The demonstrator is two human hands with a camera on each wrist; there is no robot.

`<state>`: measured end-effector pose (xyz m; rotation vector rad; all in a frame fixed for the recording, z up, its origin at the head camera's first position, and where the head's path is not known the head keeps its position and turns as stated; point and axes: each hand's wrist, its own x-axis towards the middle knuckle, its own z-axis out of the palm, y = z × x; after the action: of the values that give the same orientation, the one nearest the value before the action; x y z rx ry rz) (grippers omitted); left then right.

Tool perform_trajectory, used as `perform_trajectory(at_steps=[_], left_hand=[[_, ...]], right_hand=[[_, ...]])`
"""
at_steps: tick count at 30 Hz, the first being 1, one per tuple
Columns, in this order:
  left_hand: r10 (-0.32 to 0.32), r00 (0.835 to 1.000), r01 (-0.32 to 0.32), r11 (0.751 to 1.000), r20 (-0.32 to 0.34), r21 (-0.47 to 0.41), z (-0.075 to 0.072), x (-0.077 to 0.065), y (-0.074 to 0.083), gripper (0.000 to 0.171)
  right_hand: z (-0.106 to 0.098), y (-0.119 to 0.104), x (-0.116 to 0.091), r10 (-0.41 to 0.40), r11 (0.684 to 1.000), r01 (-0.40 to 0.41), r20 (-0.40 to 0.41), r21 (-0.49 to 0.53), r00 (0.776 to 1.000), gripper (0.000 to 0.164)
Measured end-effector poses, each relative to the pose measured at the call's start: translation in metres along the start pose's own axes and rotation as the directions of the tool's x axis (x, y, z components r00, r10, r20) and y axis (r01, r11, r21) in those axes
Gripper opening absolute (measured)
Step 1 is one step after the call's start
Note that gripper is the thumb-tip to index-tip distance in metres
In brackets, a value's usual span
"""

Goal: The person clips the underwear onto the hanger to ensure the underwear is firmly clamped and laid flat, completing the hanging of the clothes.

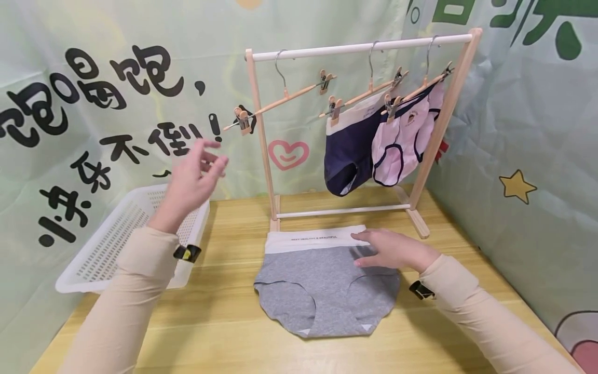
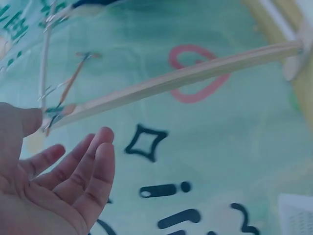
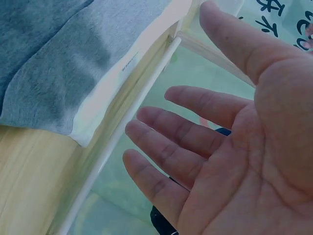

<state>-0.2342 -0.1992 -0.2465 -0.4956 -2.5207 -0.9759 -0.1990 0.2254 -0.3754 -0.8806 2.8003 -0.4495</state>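
Grey briefs [image 1: 322, 280] with a white waistband lie spread flat on the table, waistband toward the rack. Just above their right side hovers my right hand [image 1: 392, 250], fingers loosely spread and holding nothing. In the right wrist view its palm [image 3: 239, 161] shows bare, apart from the briefs [image 3: 83, 63]. My left hand [image 1: 193, 179] is raised in the air, fingers relaxed, below the left end of a bare clip hanger [image 1: 286, 98]. Nothing lies in its palm [image 2: 54, 196] in the left wrist view.
A wooden rack [image 1: 261, 135] with a white top rail stands at the table's back. Navy briefs [image 1: 345, 145] and pink briefs [image 1: 406, 140] hang from its other hangers. At the left sits a white perforated basket [image 1: 198, 228]. Printed cloth walls [image 1: 528, 249] enclose the table [image 1: 219, 322].
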Motion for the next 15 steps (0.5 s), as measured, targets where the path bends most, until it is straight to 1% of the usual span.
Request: perform_trajectory(at_steps=[2, 4, 7, 8, 13, 15], left_hand=[[-0.001, 0.998, 0.001, 1.000, -0.064, 0.003, -0.007, 0.010, 0.008, 0.051], [-0.005, 0.995, 0.006, 1.000, -0.100, 0.014, -0.010, 0.018, 0.015, 0.055], [-0.008, 0.994, 0.012, 0.999, -0.110, 0.035, -0.008, 0.030, 0.023, 0.061], [0.001, 0.993, 0.003, 0.999, -0.116, 0.038, -0.007, 0.034, 0.024, 0.061], [0.038, 0.985, -0.030, 0.998, -0.169, 0.048, -0.002, 0.049, 0.028, 0.051], [0.039, 0.982, -0.029, 0.998, -0.187, 0.055, -0.001, 0.053, 0.031, 0.048]], right_hand=[[0.000, 0.001, 0.000, 0.003, 1.000, -0.003, 0.005, 0.001, 1.000, 0.073], [0.000, 0.002, 0.000, 0.006, 1.000, -0.006, 0.010, 0.002, 1.000, 0.072], [0.000, 0.003, 0.000, 0.008, 1.000, -0.008, 0.015, 0.002, 1.000, 0.071], [0.000, 0.003, 0.000, 0.007, 1.000, -0.007, 0.017, 0.003, 1.000, 0.070], [-0.003, 0.004, -0.001, 0.002, 1.000, -0.002, 0.018, 0.016, 1.000, 0.067], [-0.005, 0.004, -0.001, -0.013, 1.000, 0.013, 0.013, 0.018, 1.000, 0.065]])
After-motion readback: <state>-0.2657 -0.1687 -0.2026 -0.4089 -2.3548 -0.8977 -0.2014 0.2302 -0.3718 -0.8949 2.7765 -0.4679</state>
